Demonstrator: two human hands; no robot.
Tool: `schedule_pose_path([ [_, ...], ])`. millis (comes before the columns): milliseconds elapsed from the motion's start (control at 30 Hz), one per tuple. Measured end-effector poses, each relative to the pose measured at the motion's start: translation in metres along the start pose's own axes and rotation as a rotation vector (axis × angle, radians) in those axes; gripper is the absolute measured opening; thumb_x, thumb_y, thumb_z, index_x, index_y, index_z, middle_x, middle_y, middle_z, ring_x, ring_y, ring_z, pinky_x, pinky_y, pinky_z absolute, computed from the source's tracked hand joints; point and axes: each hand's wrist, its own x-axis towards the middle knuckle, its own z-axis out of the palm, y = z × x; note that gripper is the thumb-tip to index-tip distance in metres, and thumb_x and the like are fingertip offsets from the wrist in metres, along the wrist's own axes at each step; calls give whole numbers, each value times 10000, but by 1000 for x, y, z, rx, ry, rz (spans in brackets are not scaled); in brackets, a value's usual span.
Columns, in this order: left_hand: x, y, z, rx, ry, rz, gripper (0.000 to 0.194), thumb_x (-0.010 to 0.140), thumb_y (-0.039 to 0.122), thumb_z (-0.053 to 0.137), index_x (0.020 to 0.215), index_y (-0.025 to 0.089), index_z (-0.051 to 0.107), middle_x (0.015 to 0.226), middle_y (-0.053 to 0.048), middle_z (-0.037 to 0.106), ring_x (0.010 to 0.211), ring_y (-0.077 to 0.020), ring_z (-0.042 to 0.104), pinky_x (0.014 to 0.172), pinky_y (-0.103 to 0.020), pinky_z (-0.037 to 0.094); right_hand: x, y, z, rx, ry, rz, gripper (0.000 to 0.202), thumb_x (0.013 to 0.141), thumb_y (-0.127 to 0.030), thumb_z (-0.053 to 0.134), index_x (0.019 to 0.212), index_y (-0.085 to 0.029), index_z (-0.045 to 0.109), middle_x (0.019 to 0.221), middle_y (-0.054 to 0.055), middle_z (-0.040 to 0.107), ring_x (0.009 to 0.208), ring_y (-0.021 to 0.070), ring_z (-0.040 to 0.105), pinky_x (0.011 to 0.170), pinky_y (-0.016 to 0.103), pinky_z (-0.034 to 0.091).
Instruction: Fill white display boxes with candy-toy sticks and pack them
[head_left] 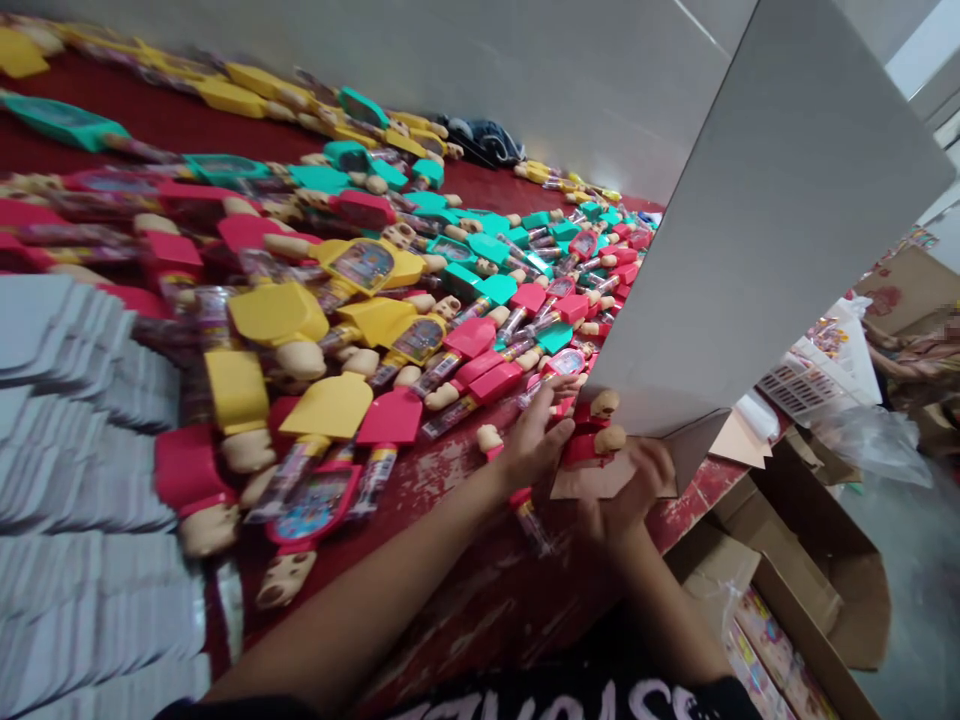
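My left hand (536, 435) reaches over the red table, its thumb and fingers around the near side of red toys with beige animal heads (592, 440). These toys stand at the foot of a tall grey-white board (697, 230), over a brown cardboard flap (592, 483). To their right, my right hand (626, 490) is blurred, with its fingers apart beside the flap; nothing shows in it. A red toy with a clear candy tube (525, 505) lies under my left wrist.
Red, yellow and teal toys (465, 250) cover much of the red table (442, 530). Stacked grey-white cards (82, 480) line the left. Open cardboard boxes (817, 560) stand at the lower right, below a white basket (799, 385). Another person's arm shows at the far right.
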Motion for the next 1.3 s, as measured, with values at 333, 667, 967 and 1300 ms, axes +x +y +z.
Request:
schedule_pose_path([
  [333,30,-21,-95,1289,242,-280,593,809,488,555,1275,123,530,1353,-203,457,1229,-410,438,1052,-540,312,-65,-42,68,-197,-917,-246,323,903,-271,523,1211,-178,556,1340,219,502,1246,326,472,986,491,420],
  [667,27,-42,-93,1334,254,-313,628,877,464,464,1390,106,408,1475,-202,328,1299,-370,394,1099,-518,262,-52,-47,33,-73,-1062,-113,431,879,-301,596,1273,-153,503,1045,115,608,890,226,558,765,334,504],
  [967,27,-42,-93,1322,252,-305,622,872,448,458,1389,106,411,1465,-203,342,1304,-366,393,1103,-514,259,-44,-43,15,-103,-1448,-80,85,833,-183,574,900,-143,607,844,82,680,738,216,634,645,317,504],
  [1300,29,-41,-92,1314,254,-333,623,873,464,451,1384,110,414,1476,-201,327,1328,-365,364,1108,-518,255,8,-22,-55,609,-526,576,47,826,-205,545,836,-210,500,752,3,676,639,133,638,588,231,496],
])
